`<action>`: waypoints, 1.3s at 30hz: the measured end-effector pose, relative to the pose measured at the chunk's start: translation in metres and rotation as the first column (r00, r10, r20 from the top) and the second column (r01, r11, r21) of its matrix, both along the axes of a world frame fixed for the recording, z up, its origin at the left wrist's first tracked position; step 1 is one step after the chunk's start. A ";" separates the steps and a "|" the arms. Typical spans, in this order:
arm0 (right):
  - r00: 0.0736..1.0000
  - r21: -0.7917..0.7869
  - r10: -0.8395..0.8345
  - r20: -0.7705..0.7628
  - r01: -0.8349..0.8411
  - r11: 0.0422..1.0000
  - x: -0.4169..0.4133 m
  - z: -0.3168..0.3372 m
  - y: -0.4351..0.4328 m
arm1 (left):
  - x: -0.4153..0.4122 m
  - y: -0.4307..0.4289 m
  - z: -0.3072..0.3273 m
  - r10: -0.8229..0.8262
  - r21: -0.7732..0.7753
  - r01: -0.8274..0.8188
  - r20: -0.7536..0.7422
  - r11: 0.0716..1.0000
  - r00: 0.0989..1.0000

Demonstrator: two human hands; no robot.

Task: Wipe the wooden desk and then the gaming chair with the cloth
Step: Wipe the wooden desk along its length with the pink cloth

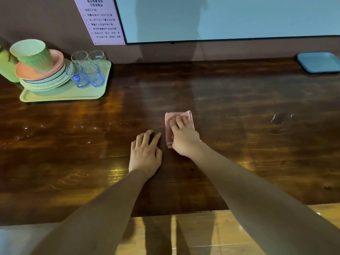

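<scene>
Green tray (pixel 60 98) is seen at 10 o'clock on the table (pixel 239 107), loaded with stacked plates (pixel 46 80), a green cup (pixel 33 54) and glasses (pixel 88 70). Left hand (pixel 145 153) is laid flat on the wood near centre, fingers straight, nothing held. Folded pink cloth (pixel 168 124) lies just beside it at 1 o'clock and is pressed down by the right hand (pixel 184 138), fingers extended on top. Blue tray (pixel 318 62) is seen at 2 o'clock, well apart.

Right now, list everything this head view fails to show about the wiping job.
Gaming chair: nowhere in the head view.
Cloth: its middle is hidden under the right hand.
Blue tray: cut off by the right edge.
Pink notice: top cut off, print too blurred to read.
</scene>
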State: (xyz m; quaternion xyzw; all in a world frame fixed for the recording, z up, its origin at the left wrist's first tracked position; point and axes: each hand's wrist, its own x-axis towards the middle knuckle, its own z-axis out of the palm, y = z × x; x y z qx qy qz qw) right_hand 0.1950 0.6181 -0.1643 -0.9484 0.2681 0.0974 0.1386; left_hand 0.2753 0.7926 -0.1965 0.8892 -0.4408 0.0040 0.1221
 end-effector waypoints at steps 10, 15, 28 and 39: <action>0.998 -0.084 0.045 -0.034 -0.048 0.995 -0.059 -0.008 0.047 | -0.003 -0.002 0.006 -0.034 0.093 0.032 0.019 0.995 0.999; 0.998 -0.023 0.032 -0.061 -0.034 0.999 -0.039 -0.004 0.025 | -0.001 -0.004 0.001 -0.036 0.109 0.032 0.034 0.994 0.999; 0.995 -0.018 -0.010 -0.097 0.008 1.000 -0.003 0.016 0.005 | 0.001 -0.007 0.012 -0.055 0.038 0.054 0.034 0.998 0.998; 0.999 -0.013 -0.034 -0.025 0.034 0.999 0.036 0.008 -0.028 | 0.027 -0.043 0.010 -0.132 0.042 0.129 0.088 0.991 0.987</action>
